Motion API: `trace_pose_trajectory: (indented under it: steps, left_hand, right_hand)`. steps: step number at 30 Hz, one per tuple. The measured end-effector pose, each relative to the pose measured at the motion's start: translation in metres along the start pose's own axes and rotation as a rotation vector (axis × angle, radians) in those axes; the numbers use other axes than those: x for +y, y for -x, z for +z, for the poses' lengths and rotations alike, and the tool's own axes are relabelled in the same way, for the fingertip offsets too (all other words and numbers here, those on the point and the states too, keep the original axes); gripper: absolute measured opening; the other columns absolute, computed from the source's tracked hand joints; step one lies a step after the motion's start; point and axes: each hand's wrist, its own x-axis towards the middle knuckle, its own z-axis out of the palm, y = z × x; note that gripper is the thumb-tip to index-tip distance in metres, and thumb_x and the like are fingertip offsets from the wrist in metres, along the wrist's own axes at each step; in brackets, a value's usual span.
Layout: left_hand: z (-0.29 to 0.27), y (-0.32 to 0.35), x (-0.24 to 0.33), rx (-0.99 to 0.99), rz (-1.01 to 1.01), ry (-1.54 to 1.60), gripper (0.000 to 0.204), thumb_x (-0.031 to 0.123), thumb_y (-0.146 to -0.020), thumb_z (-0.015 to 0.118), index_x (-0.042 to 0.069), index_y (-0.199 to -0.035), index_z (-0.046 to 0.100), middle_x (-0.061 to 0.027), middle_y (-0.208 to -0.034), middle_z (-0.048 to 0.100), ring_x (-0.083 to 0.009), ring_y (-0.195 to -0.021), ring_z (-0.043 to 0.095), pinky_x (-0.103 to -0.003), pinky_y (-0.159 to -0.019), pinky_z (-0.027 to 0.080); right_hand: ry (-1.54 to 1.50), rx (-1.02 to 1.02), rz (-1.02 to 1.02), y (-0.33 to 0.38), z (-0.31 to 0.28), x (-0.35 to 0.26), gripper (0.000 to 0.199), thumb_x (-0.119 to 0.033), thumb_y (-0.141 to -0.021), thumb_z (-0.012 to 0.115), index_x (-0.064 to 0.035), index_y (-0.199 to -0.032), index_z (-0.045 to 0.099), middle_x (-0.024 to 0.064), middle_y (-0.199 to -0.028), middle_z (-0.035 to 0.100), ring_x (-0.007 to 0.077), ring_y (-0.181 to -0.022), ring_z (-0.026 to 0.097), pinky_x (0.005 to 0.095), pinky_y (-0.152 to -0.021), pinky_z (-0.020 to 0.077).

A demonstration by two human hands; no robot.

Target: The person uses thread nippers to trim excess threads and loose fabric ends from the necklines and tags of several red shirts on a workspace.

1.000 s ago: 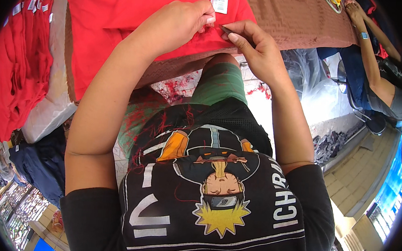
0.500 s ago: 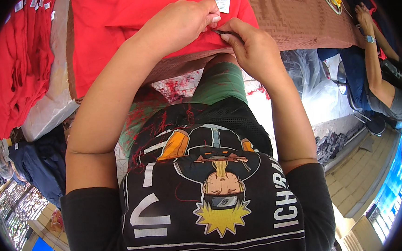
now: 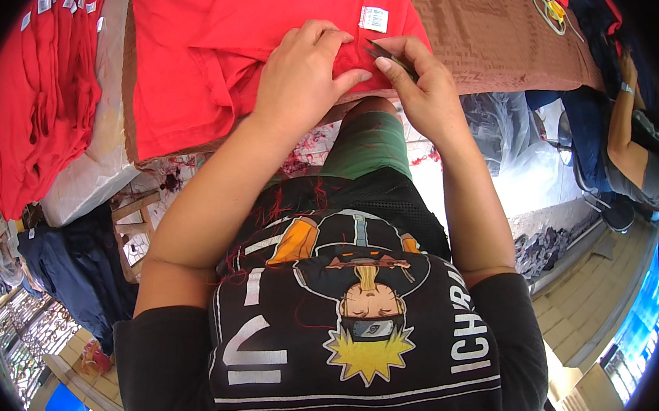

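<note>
A red garment with a white label lies over the near edge of a brown-covered table. My left hand rests on the cloth, thumb stretched away from the fingers, with nothing visible between them. Just to its right, my right hand grips small dark thread snips. Their two pointed blades are parted and point left over the red cloth, just below the label. The snips' handle is partly hidden in my fingers.
Several red garments with white tags hang over a wrapped stack at left. Dark clothing lies below it. The brown table cover runs right, with a yellow-and-white cord on it. Another person's arm is at far right.
My left hand has moved left and down, away from the snips, its pinch now spread. The snips' blades, mostly covered before, now show. The view has shifted slightly.
</note>
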Motion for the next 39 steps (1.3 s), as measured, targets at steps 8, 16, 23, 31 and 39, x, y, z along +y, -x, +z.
trace_pose_trajectory:
  steps: [8,16,23,31,39]
  left_hand:
    - [-0.041,0.0,-0.032,-0.386,-0.173,0.708,0.016,0.014,-0.087,0.067,-0.002,-0.083,0.066,-0.0059,-0.088,0.067,-0.0119,-0.082,0.062,-0.029,-0.073,0.05]
    - [-0.139,-0.015,-0.032,-0.839,-0.364,0.51,0.018,0.015,-0.089,0.065,-0.002,-0.092,0.065,-0.0046,-0.088,0.065,-0.0086,-0.083,0.059,-0.024,-0.073,0.048]
    - [-0.037,0.007,-0.007,-0.166,-0.115,0.271,0.029,0.02,-0.079,0.076,0.005,-0.101,0.067,-0.0063,-0.106,0.066,-0.0172,-0.088,0.064,-0.029,-0.082,0.05]
    - [0.003,0.023,-0.007,0.007,-0.015,0.116,0.024,0.018,-0.074,0.076,0.006,-0.094,0.072,-0.0062,-0.102,0.067,-0.0244,-0.091,0.063,-0.035,-0.079,0.052]
    - [-0.023,-0.004,-0.009,-0.287,-0.293,0.283,0.018,0.019,-0.092,0.061,0.002,-0.095,0.068,-0.0084,-0.084,0.071,-0.0174,-0.075,0.069,-0.028,-0.071,0.053]
  right_hand:
    - [-0.095,-0.079,0.065,0.0,-0.004,0.008,0.024,-0.016,-0.093,0.059,-0.0023,-0.113,0.06,0.0097,-0.1,0.068,0.0188,-0.093,0.064,0.0309,-0.083,0.048]
    - [-0.111,-0.08,0.068,-0.001,-0.007,0.015,0.027,-0.022,-0.093,0.061,-0.0041,-0.113,0.061,0.0082,-0.103,0.069,0.0157,-0.082,0.061,0.0298,-0.077,0.0475]
    - [-0.155,-0.034,0.069,0.002,-0.002,0.0,0.022,-0.014,-0.092,0.062,-0.0025,-0.11,0.062,0.0091,-0.101,0.069,0.014,-0.089,0.063,0.0286,-0.079,0.0485]
    - [-0.179,-0.016,0.054,0.01,0.014,-0.001,0.018,-0.011,-0.091,0.063,-0.0019,-0.106,0.062,0.0087,-0.095,0.069,0.0134,-0.089,0.063,0.028,-0.08,0.0492]
    - [-0.194,-0.045,0.068,0.008,0.01,0.0,0.017,-0.01,-0.091,0.062,-0.0011,-0.106,0.062,0.0077,-0.094,0.069,0.013,-0.088,0.063,0.0283,-0.081,0.0486]
